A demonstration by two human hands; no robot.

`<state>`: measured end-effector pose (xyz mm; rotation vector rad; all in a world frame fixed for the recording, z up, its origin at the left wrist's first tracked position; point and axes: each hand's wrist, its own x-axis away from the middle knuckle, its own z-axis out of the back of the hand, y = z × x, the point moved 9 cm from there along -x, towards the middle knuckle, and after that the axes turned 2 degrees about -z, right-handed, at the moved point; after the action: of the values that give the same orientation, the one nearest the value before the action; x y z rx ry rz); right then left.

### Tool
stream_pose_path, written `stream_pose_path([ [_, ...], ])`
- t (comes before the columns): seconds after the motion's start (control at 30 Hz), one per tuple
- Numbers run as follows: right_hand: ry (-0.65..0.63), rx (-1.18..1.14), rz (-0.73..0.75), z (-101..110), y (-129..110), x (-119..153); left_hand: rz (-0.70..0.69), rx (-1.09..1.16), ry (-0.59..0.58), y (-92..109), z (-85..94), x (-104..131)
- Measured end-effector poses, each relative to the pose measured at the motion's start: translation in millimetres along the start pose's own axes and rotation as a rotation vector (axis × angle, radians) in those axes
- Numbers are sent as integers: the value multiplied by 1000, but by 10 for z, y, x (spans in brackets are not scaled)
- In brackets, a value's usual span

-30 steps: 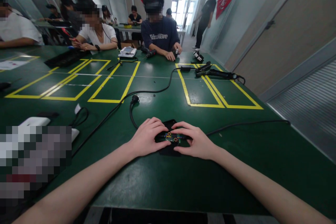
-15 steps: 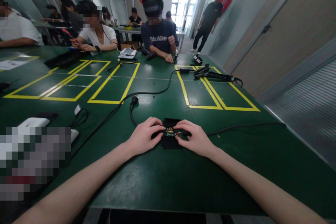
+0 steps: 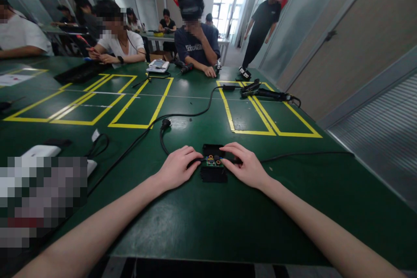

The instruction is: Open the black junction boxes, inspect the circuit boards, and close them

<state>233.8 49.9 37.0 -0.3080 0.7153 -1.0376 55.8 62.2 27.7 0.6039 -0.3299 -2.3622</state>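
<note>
A small circuit board (image 3: 213, 162) with copper coils lies in an opened black plastic case; one case half (image 3: 213, 174) is on the near side and the other half (image 3: 213, 149) on the far side. Black cord runs into the board from both sides. At the board's left edge my left hand (image 3: 180, 166) pinches the cord between thumb and fingers. My right hand (image 3: 245, 166) is on the right, its thumb and index finger spread apart. The index tip is by the far case half and the thumb tip is at the board's right end, close to the cord.
A black plug (image 3: 166, 123) lies beyond my left hand, and a long black cable (image 3: 130, 143) crosses the green table (image 3: 169, 230). Further back are a black corded tool (image 3: 269, 94), a power drill (image 3: 186, 68) and yellow tape rectangles. Several people sit or stand beyond.
My right thumb and fingers have moved apart and slightly away from the board, uncovering more of it. My left hand stays at the cord. Across the table, a seated person has raised a hand to the face.
</note>
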Motion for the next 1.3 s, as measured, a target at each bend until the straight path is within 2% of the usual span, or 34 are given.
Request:
stream_pose_path([
  [0.13, -3, 53, -65, 95, 155, -39, 29, -27, 9, -41, 18, -5],
  [0.37, -219, 149, -216, 38, 464, -42, 49, -84, -42, -130, -6, -22],
  [0.8, -413, -199, -192, -49, 331, 56, -38, 69, -159, 8, 14, 28],
  [0.9, -457, -166, -150, -86, 271, 65, -67, 58, -190, 53, 8, 38],
  [1.0, -440, -79, -100, -88, 237, 47, -83, 26, -207, 74, -4, 35],
  [1.13, -392, 13, -82, -72, 250, 29, -43, 7, -176, 29, 18, 24],
  [1.3, -417, 70, -36, -98, 226, 46, -71, 50, -161, 24, 24, 42],
])
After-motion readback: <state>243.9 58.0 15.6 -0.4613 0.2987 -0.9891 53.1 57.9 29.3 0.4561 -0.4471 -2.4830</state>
